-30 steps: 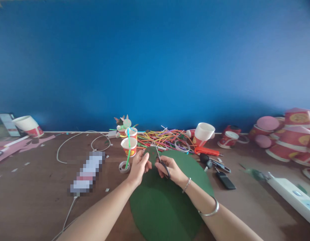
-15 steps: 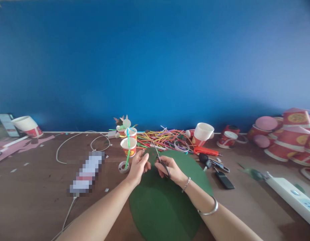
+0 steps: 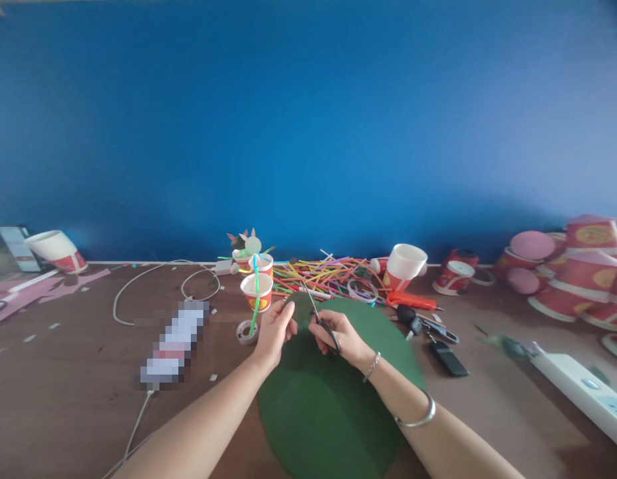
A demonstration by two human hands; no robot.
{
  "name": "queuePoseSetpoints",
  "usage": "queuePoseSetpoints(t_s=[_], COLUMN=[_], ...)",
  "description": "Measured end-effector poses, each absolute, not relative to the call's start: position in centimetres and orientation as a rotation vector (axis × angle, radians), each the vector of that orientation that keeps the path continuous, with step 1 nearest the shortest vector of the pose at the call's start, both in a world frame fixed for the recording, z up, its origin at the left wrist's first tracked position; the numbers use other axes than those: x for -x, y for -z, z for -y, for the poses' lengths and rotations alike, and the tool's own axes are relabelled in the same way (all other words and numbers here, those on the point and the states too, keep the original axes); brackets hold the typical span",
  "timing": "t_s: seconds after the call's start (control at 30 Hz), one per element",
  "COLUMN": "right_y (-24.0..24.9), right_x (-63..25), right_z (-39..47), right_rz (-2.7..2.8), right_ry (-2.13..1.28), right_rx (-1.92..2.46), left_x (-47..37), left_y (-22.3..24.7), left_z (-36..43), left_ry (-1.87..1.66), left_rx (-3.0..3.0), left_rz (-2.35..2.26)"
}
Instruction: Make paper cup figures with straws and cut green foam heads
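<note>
At a cluttered brown worktop (image 3: 69,399) set against a blue wall (image 3: 308,120), a person's right hand (image 3: 338,336) is closed around the handles of a pair of black scissors (image 3: 322,322), the blades angled toward the far left over a large sheet of green paper (image 3: 323,406) that lies flat near the middle of the scene. The left hand (image 3: 274,331) pinches a small green piece (image 3: 299,311) at the far edge of that sheet, just beside the blades, so the two hands sit close together. A silver bangle (image 3: 419,416) and a thin bracelet (image 3: 372,366) show on the right forearm. Just left of the left hand lies a roll of clear tape (image 3: 247,331), with a red paper cup (image 3: 257,291) holding a green straw behind it. A heap of coloured straws (image 3: 328,274) spreads along the far side, near a tipped white-lined cup (image 3: 405,265). To the right lie a red-handled tool (image 3: 413,301), keys (image 3: 423,324) and a white power strip (image 3: 582,392); stacked red cups (image 3: 582,273) crowd the far right.
</note>
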State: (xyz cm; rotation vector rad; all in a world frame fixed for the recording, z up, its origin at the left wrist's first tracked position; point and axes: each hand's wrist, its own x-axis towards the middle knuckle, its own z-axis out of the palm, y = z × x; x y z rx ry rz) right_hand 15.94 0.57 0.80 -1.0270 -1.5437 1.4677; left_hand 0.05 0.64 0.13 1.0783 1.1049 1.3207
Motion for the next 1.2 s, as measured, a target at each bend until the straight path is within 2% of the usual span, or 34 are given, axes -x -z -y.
queuePoseSetpoints(t_s=[1.2], right_y=[-0.93], right_x=[-15.8], right_z=[-0.43], right_rz=[1.531], right_ry=[-1.493], right_rx=[1.042], left_x=[0.07], left_y=[-0.07], left_z=[-1.01], left_ry=[-1.332], left_rx=[-1.09], left_rz=[-0.994])
